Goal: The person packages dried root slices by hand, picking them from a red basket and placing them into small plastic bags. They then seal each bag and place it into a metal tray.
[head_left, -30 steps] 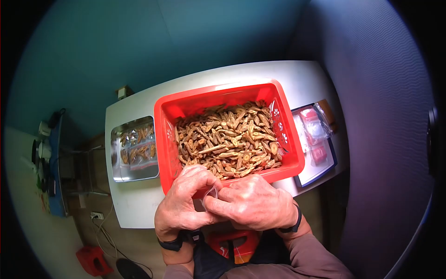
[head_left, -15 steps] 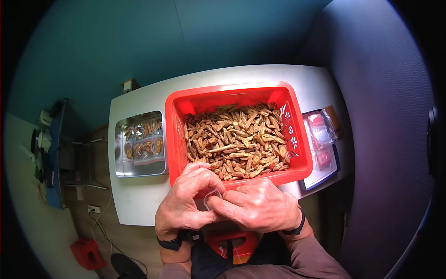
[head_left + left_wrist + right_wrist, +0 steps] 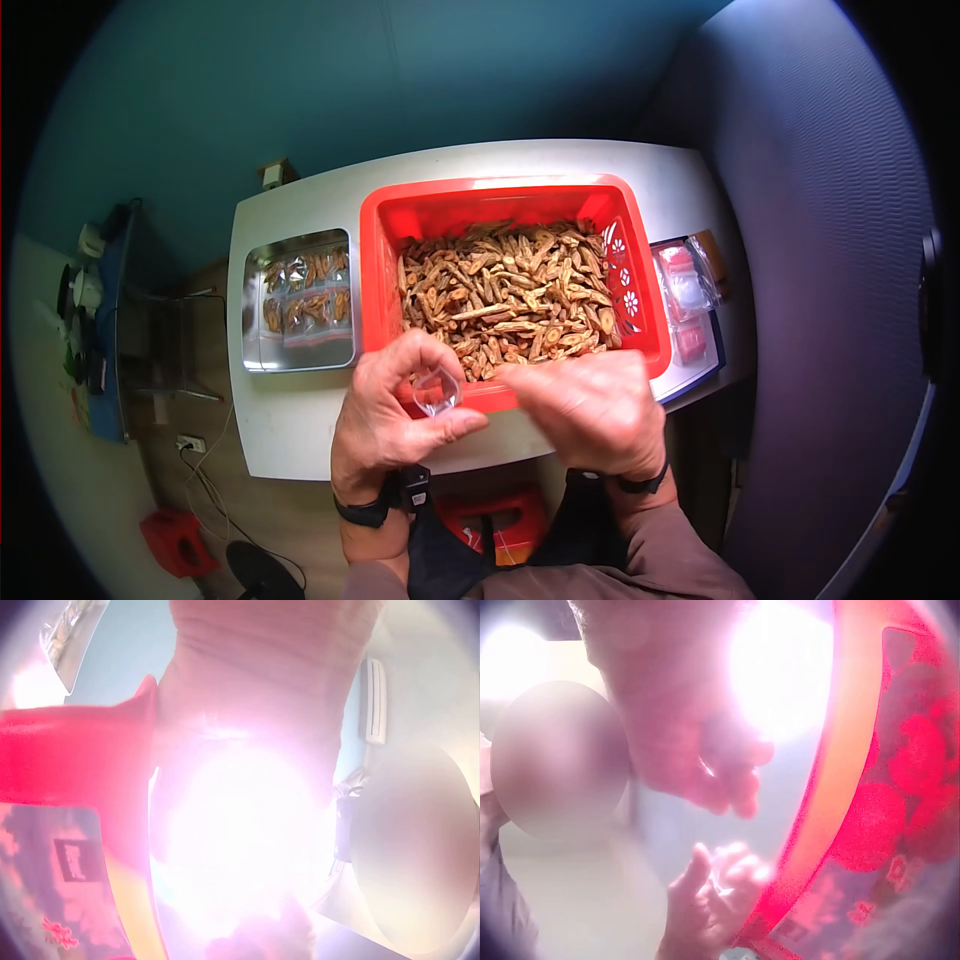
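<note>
A red plastic basket [image 3: 376,290] full of dried root slices [image 3: 510,290] stands in the middle of the table. At its near left corner, my left hand [image 3: 375,425] holds a small clear plastic bag [image 3: 437,391] between thumb and fingers, its mouth spread wide. My right hand [image 3: 598,412], blurred in the head view, is over the basket's near rim, apart from the bag. In the right wrist view its fingers [image 3: 744,796] hang loosely bent with nothing in them. Glare hides most of the left hand's work in the left wrist view.
Left of the basket, a metal tray [image 3: 262,352] contains several filled zip bags [image 3: 308,300]. To the right lie clear packets with red parts [image 3: 684,285] on a blue-edged white board [image 3: 708,366]. The white table [image 3: 300,430] ends just in front of the body.
The right hand has let go of the bag and moved right and up, over the basket's near rim. The left hand keeps the bag, which is now spread wider.
</note>
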`<state>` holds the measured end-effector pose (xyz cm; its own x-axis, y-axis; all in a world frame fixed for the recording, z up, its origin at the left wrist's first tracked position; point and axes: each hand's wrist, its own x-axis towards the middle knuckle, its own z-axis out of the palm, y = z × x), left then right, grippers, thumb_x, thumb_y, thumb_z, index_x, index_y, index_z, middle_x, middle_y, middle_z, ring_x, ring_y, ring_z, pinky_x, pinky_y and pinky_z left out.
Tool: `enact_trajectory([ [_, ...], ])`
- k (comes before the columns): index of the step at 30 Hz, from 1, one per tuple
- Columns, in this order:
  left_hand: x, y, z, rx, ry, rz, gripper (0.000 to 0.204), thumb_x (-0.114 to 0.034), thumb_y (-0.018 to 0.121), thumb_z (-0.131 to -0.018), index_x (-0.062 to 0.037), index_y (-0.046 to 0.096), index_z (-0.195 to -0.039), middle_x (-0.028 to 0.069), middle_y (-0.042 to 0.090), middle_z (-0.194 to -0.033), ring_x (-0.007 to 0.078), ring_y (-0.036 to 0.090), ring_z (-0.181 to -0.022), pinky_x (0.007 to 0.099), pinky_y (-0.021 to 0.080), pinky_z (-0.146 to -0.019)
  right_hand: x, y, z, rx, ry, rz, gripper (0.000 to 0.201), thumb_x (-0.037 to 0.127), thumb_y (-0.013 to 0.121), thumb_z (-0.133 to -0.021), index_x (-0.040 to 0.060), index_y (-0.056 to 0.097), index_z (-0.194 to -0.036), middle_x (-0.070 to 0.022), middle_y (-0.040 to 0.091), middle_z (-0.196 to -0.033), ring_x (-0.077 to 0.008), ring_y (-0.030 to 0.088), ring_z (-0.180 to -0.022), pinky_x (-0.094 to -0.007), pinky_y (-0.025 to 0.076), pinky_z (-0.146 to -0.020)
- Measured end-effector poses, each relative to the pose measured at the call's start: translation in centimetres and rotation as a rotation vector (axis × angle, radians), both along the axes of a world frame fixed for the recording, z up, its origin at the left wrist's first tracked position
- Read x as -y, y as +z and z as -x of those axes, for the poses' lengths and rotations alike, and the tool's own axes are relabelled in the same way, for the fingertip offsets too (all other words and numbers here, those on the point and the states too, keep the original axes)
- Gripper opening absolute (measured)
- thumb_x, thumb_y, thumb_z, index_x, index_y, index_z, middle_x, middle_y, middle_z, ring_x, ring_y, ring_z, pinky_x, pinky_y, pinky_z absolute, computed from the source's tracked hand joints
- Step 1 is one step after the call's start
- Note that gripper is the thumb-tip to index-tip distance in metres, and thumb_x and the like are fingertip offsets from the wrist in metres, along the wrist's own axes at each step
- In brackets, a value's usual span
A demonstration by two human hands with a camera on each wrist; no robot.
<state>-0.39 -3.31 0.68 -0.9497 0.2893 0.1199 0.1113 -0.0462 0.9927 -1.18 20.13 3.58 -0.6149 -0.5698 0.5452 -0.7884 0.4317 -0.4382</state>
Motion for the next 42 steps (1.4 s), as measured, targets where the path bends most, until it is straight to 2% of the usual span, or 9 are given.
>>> enact_trajectory([
  [5,0.7,-0.5,0.5,-0.046,0.106,-0.147,0.04,-0.014,0.092,-0.073,-0.0038,0.06,-0.095,0.0,0.059,-0.082,0.0065,0.056,-0.074,0.0212,0.047,-0.065,-1.2,1.1,2.0,0.059,-0.189,-0.223,0.013,0.007,0.071,-0.083,0.0079,0.067,-0.096,-0.0063,0.061,-0.073,-0.0254,0.064,-0.062,-0.038,0.048,-0.053],
  [13,1.4,0.4,0.5,-0.02,0.14,-0.15,0.038,-0.012,0.091,-0.074,-0.0063,0.057,-0.093,-0.002,0.058,-0.079,0.0044,0.053,-0.071,0.0207,0.044,-0.064,1.4,-1.2,6.0,0.042,0.094,-0.303,0.012,0.007,0.07,-0.083,0.0038,0.061,-0.091,-0.0117,0.061,-0.074,-0.0322,0.064,-0.07,-0.0439,0.048,-0.061],
  [15,1.7,0.5,0.5,-0.001,0.143,-0.155,0.039,-0.012,0.091,-0.073,-0.0073,0.058,-0.093,-0.003,0.058,-0.076,0.0042,0.052,-0.07,0.0204,0.044,-0.063,2.0,-1.7,6.5,0.075,0.053,-0.549,0.013,0.006,0.071,-0.081,0.0035,0.061,-0.091,-0.0131,0.062,-0.075,-0.0338,0.064,-0.071,-0.0451,0.048,-0.062],
  [16,1.9,0.4,0.5,-0.02,0.152,-0.143,0.039,-0.012,0.091,-0.073,-0.0073,0.058,-0.094,-0.0032,0.058,-0.076,0.0039,0.052,-0.069,0.0201,0.044,-0.062,2.1,-2.0,6.7,0.117,0.004,-0.659,0.013,0.011,0.068,-0.087,0.0033,0.066,-0.097,-0.015,0.067,-0.084,-0.0355,0.067,-0.081,-0.0448,0.052,-0.069],
  [23,2.9,-0.1,0.7,-0.06,0.209,-0.207,0.04,-0.014,0.091,-0.073,-0.0075,0.059,-0.096,-0.0032,0.059,-0.077,0.0034,0.053,-0.069,0.0197,0.046,-0.062,1.7,-3.4,8.6,0.277,0.004,-0.489,0.014,0.009,0.072,-0.08,0.0057,0.064,-0.09,-0.0131,0.066,-0.087,-0.0379,0.066,-0.084,-0.0465,0.052,-0.071],
  [28,3.2,0.0,0.6,-0.033,0.204,-0.221,0.041,-0.014,0.091,-0.074,-0.0068,0.059,-0.098,-0.0019,0.06,-0.078,0.0034,0.056,-0.07,0.0199,0.048,-0.063,0.1,-1.8,8.3,0.152,-0.006,-0.388,0.013,0.005,0.071,-0.08,0.0063,0.065,-0.091,-0.0111,0.064,-0.084,-0.0334,0.066,-0.08,-0.0438,0.053,-0.068],
  [33,3.3,-0.2,0.9,-0.097,0.259,-0.217,0.041,-0.013,0.09,-0.075,-0.0056,0.058,-0.098,-0.001,0.06,-0.078,0.0044,0.058,-0.071,0.0205,0.048,-0.063,-3.0,0.0,9.0,0.004,-0.165,-0.53,0.011,0.009,0.071,-0.086,0.0056,0.066,-0.095,-0.0115,0.065,-0.087,-0.0336,0.067,-0.08,-0.0417,0.054,-0.071],
  [37,3.0,-0.1,1.0,-0.09,0.255,-0.209,0.041,-0.013,0.09,-0.075,-0.0052,0.058,-0.099,-0.0007,0.061,-0.078,0.0051,0.058,-0.071,0.0203,0.048,-0.062,-5.6,0.5,10.3,0.01,-0.208,-0.478,0.014,0.006,0.07,-0.086,0.0056,0.067,-0.099,-0.012,0.069,-0.096,-0.034,0.069,-0.086,-0.0417,0.056,-0.074],
  [42,2.2,-0.1,1.0,-0.087,0.259,-0.142,0.04,-0.015,0.091,-0.075,-0.0058,0.058,-0.097,-0.0022,0.06,-0.078,0.0038,0.057,-0.069,0.0189,0.046,-0.061,-6.7,0.0,10.5,0.078,-0.225,-0.413,0.028,-0.001,0.068,-0.084,0.005,0.061,-0.111,-0.01,0.069,-0.095,-0.0339,0.067,-0.09,-0.0418,0.054,-0.078],
])
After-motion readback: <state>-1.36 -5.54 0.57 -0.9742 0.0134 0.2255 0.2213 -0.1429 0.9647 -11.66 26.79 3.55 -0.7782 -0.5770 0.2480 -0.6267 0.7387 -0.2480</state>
